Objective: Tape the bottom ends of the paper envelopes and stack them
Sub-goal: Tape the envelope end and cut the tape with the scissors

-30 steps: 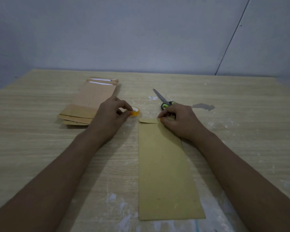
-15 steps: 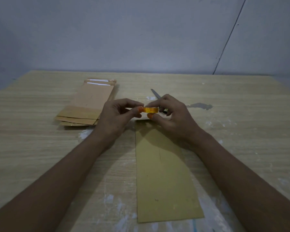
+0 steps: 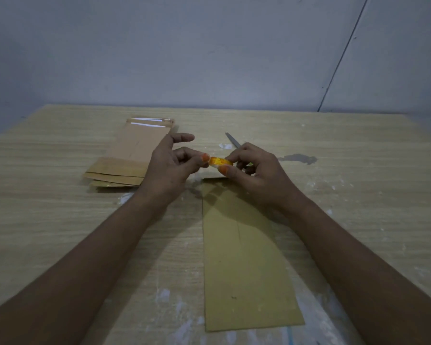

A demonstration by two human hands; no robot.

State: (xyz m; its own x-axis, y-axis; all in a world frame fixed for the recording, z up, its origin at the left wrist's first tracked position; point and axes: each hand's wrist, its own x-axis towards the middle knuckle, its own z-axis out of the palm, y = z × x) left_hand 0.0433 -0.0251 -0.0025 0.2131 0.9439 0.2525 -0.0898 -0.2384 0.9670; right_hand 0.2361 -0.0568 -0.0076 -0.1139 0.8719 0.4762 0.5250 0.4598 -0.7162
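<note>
A wooden counter (image 3: 60,232) carries a stack of envelopes (image 3: 132,158) at left and one envelope (image 3: 241,257) lying lengthwise at centre. Above its far end, left hand (image 3: 169,168) and right hand (image 3: 254,173) both pinch the small tape roll (image 3: 220,161). The strip is best drawn out level, wide enough to span the far end.

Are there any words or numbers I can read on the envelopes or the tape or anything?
None: no words, numbers or signs can be read anywhere.
Envelope on the table: plain.
Stack of envelopes: only white strips at the far end, no writing.
Tape roll, held between left hand and right hand: plain orange.
Scissors: no label shows.
</note>
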